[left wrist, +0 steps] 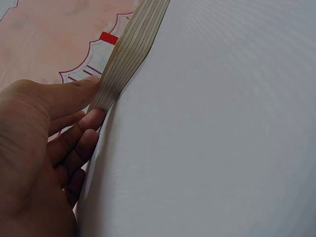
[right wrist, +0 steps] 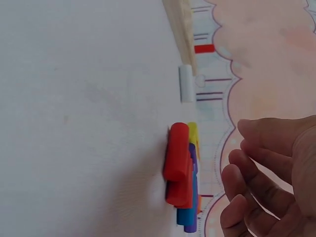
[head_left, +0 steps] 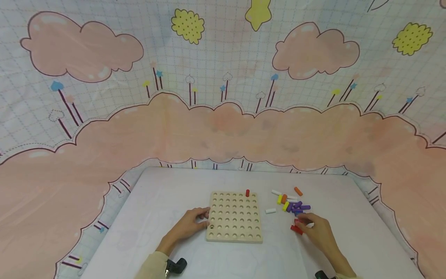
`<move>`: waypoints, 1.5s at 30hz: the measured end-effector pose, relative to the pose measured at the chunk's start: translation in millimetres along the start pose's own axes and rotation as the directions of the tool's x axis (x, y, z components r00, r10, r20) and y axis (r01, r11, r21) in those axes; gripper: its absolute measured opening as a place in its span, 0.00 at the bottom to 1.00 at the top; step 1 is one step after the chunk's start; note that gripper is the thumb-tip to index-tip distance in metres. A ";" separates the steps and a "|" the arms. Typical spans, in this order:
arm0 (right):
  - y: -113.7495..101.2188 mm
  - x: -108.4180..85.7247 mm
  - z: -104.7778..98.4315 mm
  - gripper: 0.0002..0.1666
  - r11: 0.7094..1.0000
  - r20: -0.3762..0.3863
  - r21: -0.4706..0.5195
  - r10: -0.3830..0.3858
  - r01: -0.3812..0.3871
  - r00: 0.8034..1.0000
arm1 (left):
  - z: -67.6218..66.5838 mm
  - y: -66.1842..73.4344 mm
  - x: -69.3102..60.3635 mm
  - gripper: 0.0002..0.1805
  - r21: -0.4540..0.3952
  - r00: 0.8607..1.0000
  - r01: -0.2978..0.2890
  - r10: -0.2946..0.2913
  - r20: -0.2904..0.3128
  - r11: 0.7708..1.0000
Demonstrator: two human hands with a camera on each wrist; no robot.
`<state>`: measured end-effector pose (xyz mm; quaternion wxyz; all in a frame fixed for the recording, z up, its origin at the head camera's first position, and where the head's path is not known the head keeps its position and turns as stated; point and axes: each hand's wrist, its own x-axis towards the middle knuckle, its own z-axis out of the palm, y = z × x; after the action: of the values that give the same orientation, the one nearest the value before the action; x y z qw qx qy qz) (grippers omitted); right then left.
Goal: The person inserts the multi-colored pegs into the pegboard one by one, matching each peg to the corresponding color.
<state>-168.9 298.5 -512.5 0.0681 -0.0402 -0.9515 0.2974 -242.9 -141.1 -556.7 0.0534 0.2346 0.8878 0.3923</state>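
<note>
A square wooden pegboard (head_left: 234, 236) with rows of round holes lies on the table, one red peg (head_left: 247, 193) upright near its far right corner. My left hand (head_left: 189, 223) touches the board's left edge with thumb and fingertips, the fingers relaxed. In the left wrist view the thumb (left wrist: 74, 96) lies against the striped wooden side. To the right, my right hand (head_left: 318, 230) hovers over red pegs (head_left: 296, 229), its fingers loosely bent with nothing between them. From the right wrist view, a gap separates the fingertips from the red pegs (right wrist: 177, 153).
Beyond the right hand is a loose pile of purple pegs (head_left: 305, 207), with yellow, orange, white and blue ones. A white peg (head_left: 270, 211) lies between board and pile; an orange peg (head_left: 298, 191) lies farther back. White cloth covers the table (head_left: 174, 193); patterned fabric hangs behind.
</note>
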 end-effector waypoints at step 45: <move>11.6 -4.9 15.2 0.17 0.998 0.045 -0.063 0.022 -0.019 0.999 | 0.7 -0.3 -0.7 0.29 -0.018 1.000 -0.010 0.010 -0.005 1.000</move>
<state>-165.9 299.0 -532.0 0.0421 -0.0454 -0.9611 0.2692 -242.2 -141.1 -557.5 0.0515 0.2377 0.8833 0.4008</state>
